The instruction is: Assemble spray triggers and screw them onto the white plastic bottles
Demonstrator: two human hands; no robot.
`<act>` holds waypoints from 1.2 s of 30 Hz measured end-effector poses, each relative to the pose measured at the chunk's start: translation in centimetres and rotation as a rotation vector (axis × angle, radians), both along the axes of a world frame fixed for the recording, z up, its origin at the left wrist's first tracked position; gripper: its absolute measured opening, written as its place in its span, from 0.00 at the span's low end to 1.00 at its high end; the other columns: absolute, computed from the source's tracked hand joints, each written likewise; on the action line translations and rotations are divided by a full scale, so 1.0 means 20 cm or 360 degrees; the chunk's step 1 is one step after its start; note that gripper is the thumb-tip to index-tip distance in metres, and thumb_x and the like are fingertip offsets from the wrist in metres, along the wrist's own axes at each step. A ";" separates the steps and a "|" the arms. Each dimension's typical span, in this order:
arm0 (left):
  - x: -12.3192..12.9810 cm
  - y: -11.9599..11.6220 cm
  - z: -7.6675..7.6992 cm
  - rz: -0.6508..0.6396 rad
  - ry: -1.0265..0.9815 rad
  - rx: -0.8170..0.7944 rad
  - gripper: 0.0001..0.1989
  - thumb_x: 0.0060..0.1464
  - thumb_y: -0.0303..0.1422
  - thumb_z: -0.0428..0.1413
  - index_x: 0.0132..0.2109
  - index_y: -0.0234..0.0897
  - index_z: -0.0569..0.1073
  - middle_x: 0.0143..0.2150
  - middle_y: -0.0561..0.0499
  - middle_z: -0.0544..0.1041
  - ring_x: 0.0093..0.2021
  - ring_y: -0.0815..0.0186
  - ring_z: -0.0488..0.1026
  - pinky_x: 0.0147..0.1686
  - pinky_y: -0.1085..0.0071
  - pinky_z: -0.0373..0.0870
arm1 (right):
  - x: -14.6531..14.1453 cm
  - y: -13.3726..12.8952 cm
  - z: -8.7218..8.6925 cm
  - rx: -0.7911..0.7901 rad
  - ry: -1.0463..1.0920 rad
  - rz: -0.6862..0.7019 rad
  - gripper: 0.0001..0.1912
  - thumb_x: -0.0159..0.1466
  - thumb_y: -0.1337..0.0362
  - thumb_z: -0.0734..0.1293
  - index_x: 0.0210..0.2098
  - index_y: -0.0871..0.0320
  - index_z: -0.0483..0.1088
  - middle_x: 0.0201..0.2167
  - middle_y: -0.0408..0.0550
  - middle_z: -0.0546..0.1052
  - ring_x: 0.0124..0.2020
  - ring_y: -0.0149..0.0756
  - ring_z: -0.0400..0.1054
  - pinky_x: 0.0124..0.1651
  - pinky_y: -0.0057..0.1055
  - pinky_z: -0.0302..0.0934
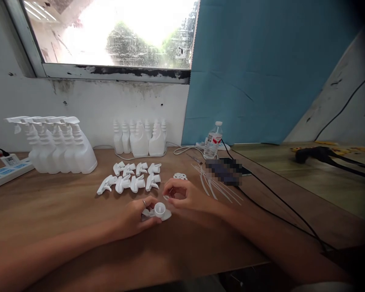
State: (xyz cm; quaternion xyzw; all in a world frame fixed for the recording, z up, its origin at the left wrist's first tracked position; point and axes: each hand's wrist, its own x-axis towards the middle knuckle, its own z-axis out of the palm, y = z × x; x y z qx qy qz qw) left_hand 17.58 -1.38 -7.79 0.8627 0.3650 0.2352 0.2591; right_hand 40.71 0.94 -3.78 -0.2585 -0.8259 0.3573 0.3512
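My left hand (140,217) grips a white trigger sprayer head (166,215) low over the table, its round collar opening facing up. Just to the right, my right hand (185,195) pinches a small white ring-like piece (166,197) between thumb and fingertips, apart from the collar. Beyond that hand lies a small cluster of white rings (180,176). Several more white trigger sprayer heads (137,183) lie in two rows on the table, beyond my left hand.
Assembled spray bottles (61,150) stand at the left beside a power strip (10,172). Several bottles without sprayers (140,140) stand by the wall. Thin white tubes (219,188), a water bottle (212,142), a dark blurred-out item (223,172) and black cables (276,194) lie to the right.
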 end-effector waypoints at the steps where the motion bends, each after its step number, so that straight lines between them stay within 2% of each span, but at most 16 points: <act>1: 0.00 0.00 0.00 -0.0011 -0.0003 0.0009 0.15 0.56 0.42 0.55 0.47 0.39 0.68 0.39 0.52 0.74 0.37 0.67 0.70 0.37 0.73 0.66 | -0.01 -0.01 0.00 0.0021 0.0004 0.0042 0.06 0.58 0.68 0.66 0.36 0.61 0.70 0.35 0.47 0.71 0.35 0.30 0.66 0.40 0.29 0.64; 9: -0.01 0.02 -0.02 -0.0023 0.0007 0.0086 0.17 0.57 0.44 0.54 0.47 0.38 0.69 0.39 0.51 0.74 0.37 0.66 0.70 0.39 0.72 0.66 | -0.05 -0.05 -0.03 0.0359 -0.0009 0.0132 0.04 0.61 0.65 0.68 0.35 0.59 0.72 0.36 0.49 0.73 0.39 0.33 0.69 0.44 0.32 0.65; 14: 0.00 0.01 0.00 -0.0019 0.0026 0.0088 0.15 0.56 0.44 0.55 0.45 0.38 0.69 0.38 0.52 0.75 0.36 0.66 0.71 0.38 0.71 0.66 | -0.03 -0.05 -0.03 0.0440 -0.0109 0.0209 0.06 0.64 0.64 0.66 0.37 0.59 0.74 0.39 0.51 0.73 0.41 0.33 0.69 0.47 0.31 0.65; 16: 0.00 0.00 0.00 -0.0009 -0.0001 0.0071 0.16 0.56 0.42 0.55 0.47 0.39 0.66 0.39 0.53 0.75 0.36 0.67 0.71 0.38 0.72 0.66 | -0.02 -0.05 -0.04 0.0512 -0.0120 0.0222 0.06 0.64 0.64 0.66 0.38 0.59 0.74 0.41 0.51 0.72 0.42 0.33 0.68 0.47 0.31 0.65; 20: -0.01 -0.01 0.00 0.0054 -0.0087 0.0117 0.23 0.54 0.39 0.57 0.54 0.39 0.59 0.41 0.53 0.75 0.34 0.68 0.72 0.35 0.72 0.68 | 0.00 -0.03 -0.06 0.0666 -0.0061 0.0231 0.04 0.62 0.66 0.67 0.37 0.59 0.72 0.43 0.52 0.71 0.43 0.34 0.67 0.46 0.31 0.65; 23: -0.02 -0.01 -0.02 0.0017 -0.0080 0.0206 0.18 0.56 0.39 0.56 0.51 0.40 0.64 0.42 0.51 0.76 0.36 0.67 0.72 0.38 0.71 0.70 | 0.01 -0.03 -0.05 0.0744 -0.0172 0.0256 0.03 0.63 0.66 0.66 0.36 0.58 0.72 0.43 0.52 0.71 0.43 0.34 0.67 0.46 0.32 0.64; 25: -0.02 -0.01 -0.02 -0.0077 -0.0101 0.0274 0.12 0.58 0.38 0.55 0.48 0.40 0.67 0.46 0.49 0.76 0.41 0.66 0.73 0.43 0.69 0.70 | 0.01 -0.04 -0.04 0.0797 -0.0247 0.0256 0.04 0.64 0.66 0.65 0.37 0.58 0.71 0.43 0.52 0.71 0.42 0.34 0.66 0.46 0.32 0.63; 28: -0.02 0.01 -0.02 -0.0206 -0.0140 0.0333 0.10 0.60 0.35 0.53 0.47 0.39 0.70 0.50 0.48 0.74 0.48 0.65 0.73 0.48 0.69 0.69 | 0.00 -0.05 -0.01 0.0890 -0.0328 0.0239 0.04 0.65 0.65 0.64 0.37 0.58 0.71 0.42 0.52 0.72 0.41 0.33 0.66 0.48 0.34 0.62; 36: -0.01 0.01 -0.01 -0.0278 -0.0191 0.0387 0.07 0.60 0.33 0.53 0.45 0.37 0.71 0.47 0.48 0.76 0.45 0.66 0.73 0.45 0.72 0.70 | -0.02 -0.05 -0.02 0.1122 -0.0454 0.0229 0.09 0.68 0.65 0.61 0.38 0.60 0.71 0.40 0.53 0.73 0.41 0.34 0.66 0.46 0.34 0.62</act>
